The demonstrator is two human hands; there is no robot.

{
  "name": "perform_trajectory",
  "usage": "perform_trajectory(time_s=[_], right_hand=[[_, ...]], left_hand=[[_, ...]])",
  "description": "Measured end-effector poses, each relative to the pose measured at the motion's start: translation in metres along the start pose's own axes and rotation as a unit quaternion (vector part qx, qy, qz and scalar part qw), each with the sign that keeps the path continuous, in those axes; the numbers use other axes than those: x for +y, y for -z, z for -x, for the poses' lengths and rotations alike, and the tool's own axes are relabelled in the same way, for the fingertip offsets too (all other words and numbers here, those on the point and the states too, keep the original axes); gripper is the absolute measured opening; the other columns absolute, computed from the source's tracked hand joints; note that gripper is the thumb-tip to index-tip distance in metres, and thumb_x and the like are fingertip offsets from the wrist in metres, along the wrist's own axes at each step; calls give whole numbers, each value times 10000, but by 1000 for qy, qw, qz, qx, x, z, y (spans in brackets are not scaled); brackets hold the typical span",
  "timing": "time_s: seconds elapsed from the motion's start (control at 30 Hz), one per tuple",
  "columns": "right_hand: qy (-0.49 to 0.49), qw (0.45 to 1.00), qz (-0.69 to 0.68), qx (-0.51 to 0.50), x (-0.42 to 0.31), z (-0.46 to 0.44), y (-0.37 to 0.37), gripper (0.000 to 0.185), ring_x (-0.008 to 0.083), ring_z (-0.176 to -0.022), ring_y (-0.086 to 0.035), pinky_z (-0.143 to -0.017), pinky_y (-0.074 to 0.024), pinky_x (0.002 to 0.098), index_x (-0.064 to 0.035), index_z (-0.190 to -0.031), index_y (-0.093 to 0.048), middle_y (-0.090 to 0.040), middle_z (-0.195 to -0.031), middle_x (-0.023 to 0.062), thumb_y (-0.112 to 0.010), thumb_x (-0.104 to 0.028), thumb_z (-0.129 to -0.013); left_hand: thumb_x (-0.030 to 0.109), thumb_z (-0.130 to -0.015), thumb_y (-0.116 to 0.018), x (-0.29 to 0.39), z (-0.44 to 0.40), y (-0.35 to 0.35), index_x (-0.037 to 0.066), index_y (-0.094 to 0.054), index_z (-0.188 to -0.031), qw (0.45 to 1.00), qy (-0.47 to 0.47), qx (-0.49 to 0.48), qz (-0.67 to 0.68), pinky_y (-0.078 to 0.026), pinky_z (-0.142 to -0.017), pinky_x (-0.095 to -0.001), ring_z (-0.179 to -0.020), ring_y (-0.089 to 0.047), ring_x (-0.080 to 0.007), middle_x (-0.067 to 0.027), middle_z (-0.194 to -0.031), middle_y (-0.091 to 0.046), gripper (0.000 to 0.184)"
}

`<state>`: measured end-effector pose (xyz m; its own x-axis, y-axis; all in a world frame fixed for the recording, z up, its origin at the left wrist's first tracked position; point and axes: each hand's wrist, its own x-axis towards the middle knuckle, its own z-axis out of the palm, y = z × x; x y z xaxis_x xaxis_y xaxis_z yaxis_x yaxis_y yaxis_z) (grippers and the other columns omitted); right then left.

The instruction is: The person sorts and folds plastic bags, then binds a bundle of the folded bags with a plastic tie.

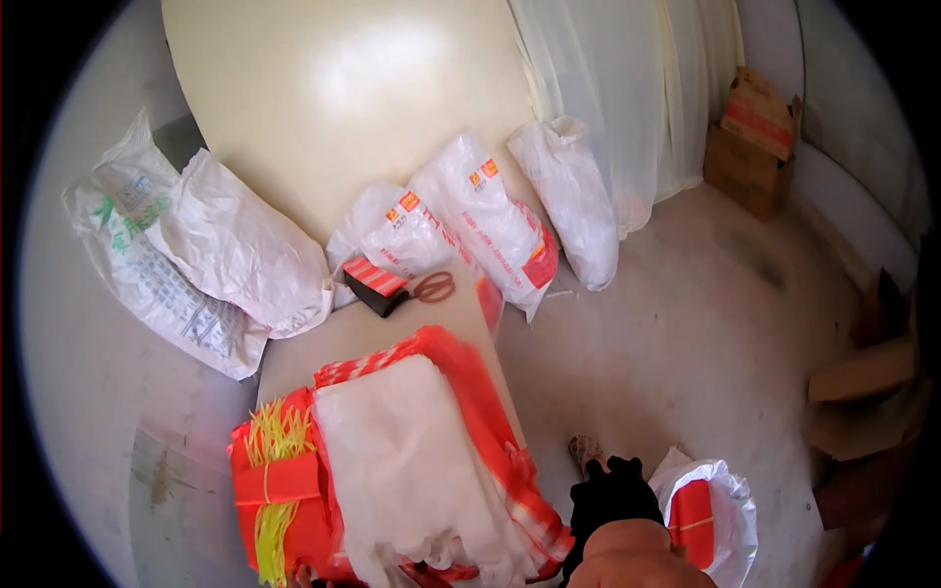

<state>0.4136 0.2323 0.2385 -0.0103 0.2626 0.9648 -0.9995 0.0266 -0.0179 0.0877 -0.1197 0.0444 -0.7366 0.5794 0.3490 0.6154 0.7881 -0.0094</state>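
My right hand, in a black glove, is above the floor between the table and an open white bag. Its foreshortened fingers look slightly apart, and nothing shows in them. Only fingertips of my left hand show at the bottom edge, touching the lower edge of a red pile; their grip is hidden. White bags lie flat over red-and-white ones on the table. To their left is a red stack with a red band and yellow strips.
Scissors lie beside a black holder with a red-striped top at the table's far end. Full white sacks stand beyond. Cardboard boxes are at the back right, more at the right. A red bundle is in the open bag.
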Motion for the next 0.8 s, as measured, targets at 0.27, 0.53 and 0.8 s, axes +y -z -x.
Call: perform_trajectory(time_s=[0.27,0.53,0.8], right_hand=[[0,1000,11,29,3,-2,-2,292,151,-643,-633,-565,-482,245,-168,-916,-709,-654,-1209,129,-621,-434,-998],[-17,1000,11,-8,3,-4,9,291,170,-623,-613,-560,-474,243,-163,-840,-684,-651,-1186,112,-639,-410,-988],[-36,999,10,12,5,0,-2,324,174,-636,-588,-548,-451,252,-157,-746,-645,-613,-1176,98,-665,-399,-961]], left_hand=[[338,-912,-727,-8,2,-8,78,-553,-1417,1000,-15,7,-2,-406,-1090,-562,-1257,-520,-461,-237,-1385,-568,594],[338,-909,-729,-8,0,-6,72,-550,-1427,1000,-6,-8,-11,-411,-1094,-560,-1273,-513,-460,-237,-1406,-556,609],[325,-910,-727,-5,1,-4,71,-552,-1428,1000,5,-16,-13,-408,-1092,-561,-1269,-520,-448,-232,-1390,-571,603]])
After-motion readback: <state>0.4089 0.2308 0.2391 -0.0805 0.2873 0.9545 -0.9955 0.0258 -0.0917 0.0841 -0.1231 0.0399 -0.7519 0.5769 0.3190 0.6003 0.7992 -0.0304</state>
